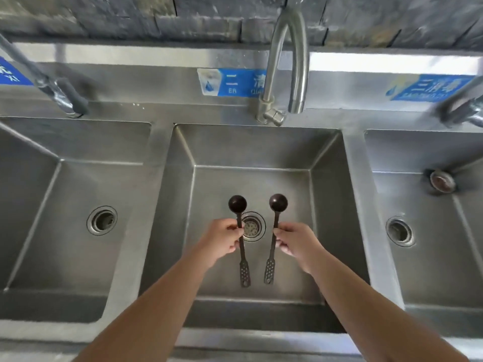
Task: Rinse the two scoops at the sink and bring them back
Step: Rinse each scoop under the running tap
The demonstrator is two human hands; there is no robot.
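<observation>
Two bare forearms reached forward over the near rim of the middle sink basin (261, 304). The left hand (222, 241) had its grip pinched on the thin handle of the left scoop (239, 226), and the right hand (298, 241) had its grip pinched on the handle of the right scoop (275, 220). Both dark scoops were held side by side, apart, above the drain (252, 226), bowls pointing away and perforated ends toward the person. Beyond them, the curved faucet (287, 61) stood at the basin's back edge, no water visible from its spout.
</observation>
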